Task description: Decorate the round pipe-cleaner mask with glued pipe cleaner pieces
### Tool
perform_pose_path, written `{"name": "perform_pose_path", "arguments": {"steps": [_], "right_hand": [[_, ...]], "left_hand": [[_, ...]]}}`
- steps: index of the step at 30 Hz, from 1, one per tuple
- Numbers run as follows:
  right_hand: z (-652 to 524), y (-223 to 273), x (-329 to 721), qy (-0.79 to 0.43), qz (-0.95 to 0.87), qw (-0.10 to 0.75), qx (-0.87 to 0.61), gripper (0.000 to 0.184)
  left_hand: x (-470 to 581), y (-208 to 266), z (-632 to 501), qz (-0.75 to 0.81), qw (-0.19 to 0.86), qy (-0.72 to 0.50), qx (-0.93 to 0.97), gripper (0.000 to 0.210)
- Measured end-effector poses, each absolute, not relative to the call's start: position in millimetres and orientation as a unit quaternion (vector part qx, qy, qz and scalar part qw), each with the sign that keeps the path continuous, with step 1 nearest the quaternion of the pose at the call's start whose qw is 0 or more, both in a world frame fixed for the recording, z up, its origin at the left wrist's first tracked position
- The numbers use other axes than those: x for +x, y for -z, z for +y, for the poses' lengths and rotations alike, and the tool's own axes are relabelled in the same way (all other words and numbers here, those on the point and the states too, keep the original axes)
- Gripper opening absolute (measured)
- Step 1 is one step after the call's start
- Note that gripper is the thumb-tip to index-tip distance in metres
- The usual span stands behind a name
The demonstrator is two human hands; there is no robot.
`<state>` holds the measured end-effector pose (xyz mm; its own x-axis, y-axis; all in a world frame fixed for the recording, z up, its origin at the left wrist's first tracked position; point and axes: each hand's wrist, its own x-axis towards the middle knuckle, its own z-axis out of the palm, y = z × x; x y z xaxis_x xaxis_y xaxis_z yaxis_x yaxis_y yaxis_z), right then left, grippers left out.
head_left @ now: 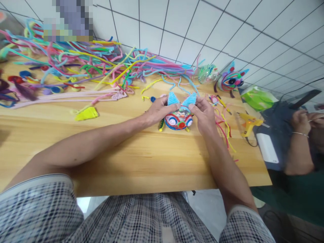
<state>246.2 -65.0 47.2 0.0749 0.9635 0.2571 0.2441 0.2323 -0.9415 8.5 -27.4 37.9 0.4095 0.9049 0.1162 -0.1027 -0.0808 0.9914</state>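
In the middle of the table is a small animal figure (178, 125) made of pipe cleaners wound round a clear body. It has round white eyes ringed in blue and red, a red nose and two pointed light-blue ears. My left hand (162, 108) pinches the base of the ear on the left (173, 98). With thumb and fingers, my right hand (202, 110) grips the other ear (189, 100). Yellow-tipped feet show under the body. The fingertips behind the ears are hidden.
Loose pipe cleaners (162, 63) lie heaped along the tiled wall. A finished-looking animal figure (230, 81) and a clear ball (208, 73) stand at the back right. A yellow glue gun (249, 123) lies near the right edge, beside another person's arm (300, 145). A yellow piece (86, 114) lies left.
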Motion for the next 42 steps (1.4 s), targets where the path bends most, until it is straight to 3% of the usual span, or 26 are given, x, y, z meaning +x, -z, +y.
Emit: {"name": "perform_pose_path", "arguments": {"steps": [7,11,19,28,34,42], "right_hand": [[-67.0,-38.9,241.8,-0.441,-0.533,0.519,-0.502,0.05],[-68.9,-33.0,245.7,-0.475,-0.503,0.524,-0.496,0.046],[-64.4,-33.9,255.8,-0.527,-0.495,0.493,-0.483,0.049],[-72.7,-42.0,246.3,-0.533,-0.422,0.519,-0.518,0.046],[-72.1,-47.9,249.2,-0.533,-0.437,0.502,-0.523,0.04],[-76.1,-59.5,233.8,-0.554,-0.446,0.491,-0.504,0.058]], "left_hand": [[9.1,-32.4,-25.9,0.336,0.589,-0.426,0.599,0.038],[10.6,-31.7,-25.6,0.3,0.624,-0.424,0.584,0.051],[12.3,-32.8,-23.0,0.273,0.659,-0.416,0.564,0.065],[5.2,-34.4,-18.4,0.253,0.667,-0.377,0.591,0.072],[1.1,-29.1,-16.0,0.236,0.64,-0.376,0.627,0.067],[-0.5,-28.1,-16.4,0.248,0.603,-0.398,0.646,0.056]]}}
